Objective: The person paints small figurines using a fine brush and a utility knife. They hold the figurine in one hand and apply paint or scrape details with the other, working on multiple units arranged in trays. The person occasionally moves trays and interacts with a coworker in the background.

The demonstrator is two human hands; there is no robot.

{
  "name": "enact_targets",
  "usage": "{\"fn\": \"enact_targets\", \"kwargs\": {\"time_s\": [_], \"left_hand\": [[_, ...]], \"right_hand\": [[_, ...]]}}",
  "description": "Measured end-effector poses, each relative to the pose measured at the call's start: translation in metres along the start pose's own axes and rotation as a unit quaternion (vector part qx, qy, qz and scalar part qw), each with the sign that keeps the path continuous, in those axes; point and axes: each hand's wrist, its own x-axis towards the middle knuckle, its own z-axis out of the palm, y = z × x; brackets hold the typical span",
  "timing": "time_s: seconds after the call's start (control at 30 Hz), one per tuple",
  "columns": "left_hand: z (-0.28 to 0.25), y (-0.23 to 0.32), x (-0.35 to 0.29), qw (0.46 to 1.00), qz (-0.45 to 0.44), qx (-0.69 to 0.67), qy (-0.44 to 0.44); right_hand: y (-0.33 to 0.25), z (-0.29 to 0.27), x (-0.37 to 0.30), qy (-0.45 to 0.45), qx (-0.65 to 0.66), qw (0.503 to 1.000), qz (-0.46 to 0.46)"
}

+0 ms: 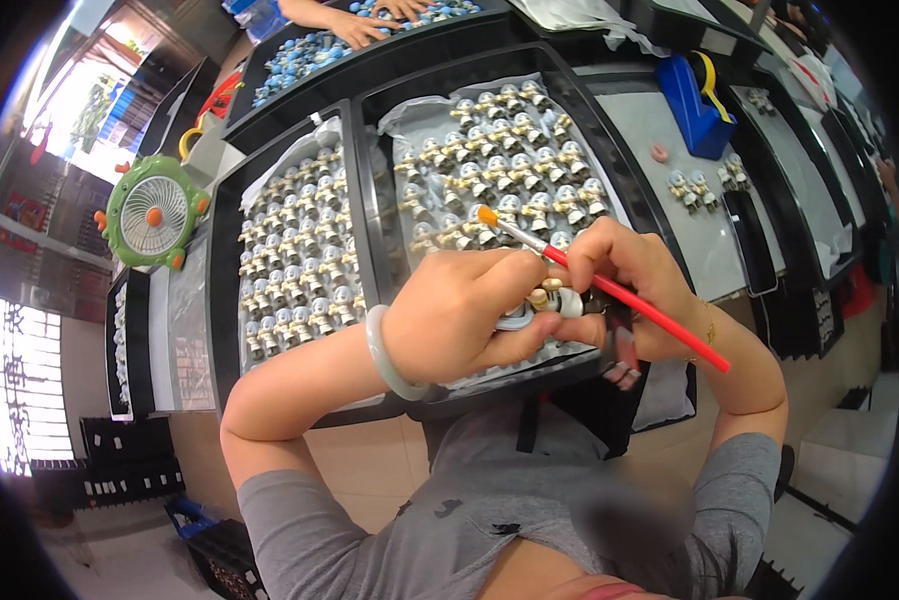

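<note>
Figurine (553,298), small, with a pale body and tan-gold parts, sits pinched in the left hand (460,312), whose grip is clenched around it, above the near edge of a black tray (365,160). Right hand (635,285) is closed on a red-handled brush (610,290) with an orange tip, the bristles pointing toward the far left over the tray. A pale green bangle (382,352) rings the left wrist.

Two black trays lie side by side under the hands, each lined with a clear sheet and filled with rows of like figurines (500,160); too many to count. On the tabletop toward its right edge stand three more loose figurines (708,182), a blue tape dispenser (698,100) with a yellow roll, and a small pink round piece (660,153). At the left edge is a green round fan (155,212) with orange knobs. At the far edge another person's hands (360,22) rest on a tray of blue figurines (305,55).
</note>
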Motion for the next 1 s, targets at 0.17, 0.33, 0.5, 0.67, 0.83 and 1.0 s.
{"fn": "enact_targets", "kwargs": {"time_s": [0.17,0.33,0.5,0.67,0.83,1.0], "left_hand": [[0.014,-0.003,0.014,0.997,0.024,-0.076,-0.002],[0.022,0.002,0.025,0.997,-0.001,-0.070,-0.010],[0.019,0.002,0.024,0.999,-0.038,-0.015,-0.022],[-0.010,-0.025,0.018,0.983,-0.175,0.051,-0.027],[-0.029,-0.089,0.000,0.955,-0.267,0.129,0.019],[-0.021,-0.183,0.026,0.948,-0.297,0.109,0.038]], "right_hand": [[0.004,-0.004,-0.018,0.032,0.115,0.992,0.048],[0.002,-0.011,-0.031,0.040,0.117,0.989,0.077],[0.016,-0.019,-0.044,0.190,-0.010,0.981,-0.036],[0.062,-0.088,-0.094,0.441,-0.189,0.869,0.123],[0.136,-0.084,-0.141,0.391,-0.299,0.837,0.240],[0.146,-0.063,-0.121,0.339,-0.446,0.797,0.225]]}}
